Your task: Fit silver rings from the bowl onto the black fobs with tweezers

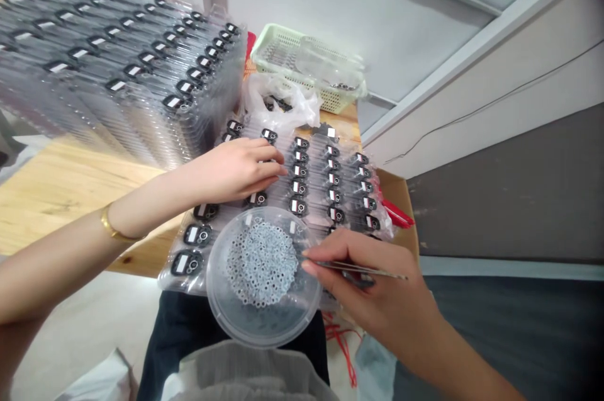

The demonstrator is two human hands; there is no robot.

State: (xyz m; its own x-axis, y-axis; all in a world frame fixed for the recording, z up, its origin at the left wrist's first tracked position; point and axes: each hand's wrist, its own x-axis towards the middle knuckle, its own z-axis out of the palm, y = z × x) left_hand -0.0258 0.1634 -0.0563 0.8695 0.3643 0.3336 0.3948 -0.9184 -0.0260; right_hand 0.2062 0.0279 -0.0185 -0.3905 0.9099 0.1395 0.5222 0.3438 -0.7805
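Note:
My right hand [372, 275] pinches a pair of metal tweezers [356, 267], its fingertips beside the rim of a round clear plastic tub [221, 325]. Many small silvery rings [264, 262] lie in a heap inside the tub, which rests at the front of a clear plastic tray [177, 281]. Rows of small black parts [298, 188] with white labels and round rings sit in the tray. My left hand [250, 165] reaches over the tray's middle, its fingers apart and lightly bent near the black parts; nothing shows in it. The tweezers' tips are hard to make out.
At the left stands a tall stack of clear trays [155, 83] with more black parts on the wooden table [70, 190]. A white plastic bag [302, 112] and a pale green basket [264, 51] stand behind the tray. To the right are a cardboard box [401, 199] and a wall.

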